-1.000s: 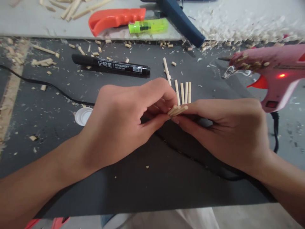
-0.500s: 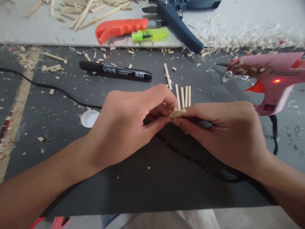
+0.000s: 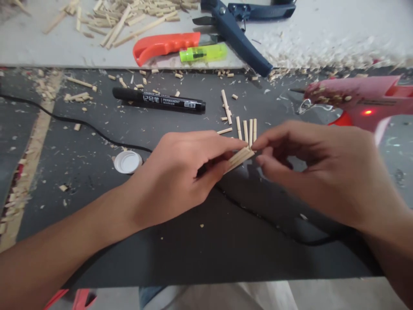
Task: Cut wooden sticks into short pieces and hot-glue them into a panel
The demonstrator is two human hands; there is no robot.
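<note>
Pale wood, cut into short round sticks, makes up the small bundle (image 3: 239, 157) pinched in the left hand (image 3: 180, 176); the sticks lie side by side, tilted up to the right, their cut ends showing just past the fingertips. The left hand is clamped on the bundle between thumb and fingers, low over the dark surface (image 3: 180, 241), wrist coming in from the lower left. The right hand (image 3: 325, 172) hovers just beside the bundle's free end, thumb and forefinger parted and slightly blurred, holding nothing. Just behind the bundle, a few loose sticks (image 3: 247, 129) lie in a row on the surface. Farther back lie a black marker (image 3: 158, 100), an orange handle (image 3: 161, 44), a green lighter (image 3: 203, 53) and blue cutters (image 3: 238, 34). A pink glue gun (image 3: 358, 101) stands near the right hand. A black cable (image 3: 80, 122) crosses under both hands, beside a white cap (image 3: 127, 162). The near part of the surface lies open towards its front edge.
</note>
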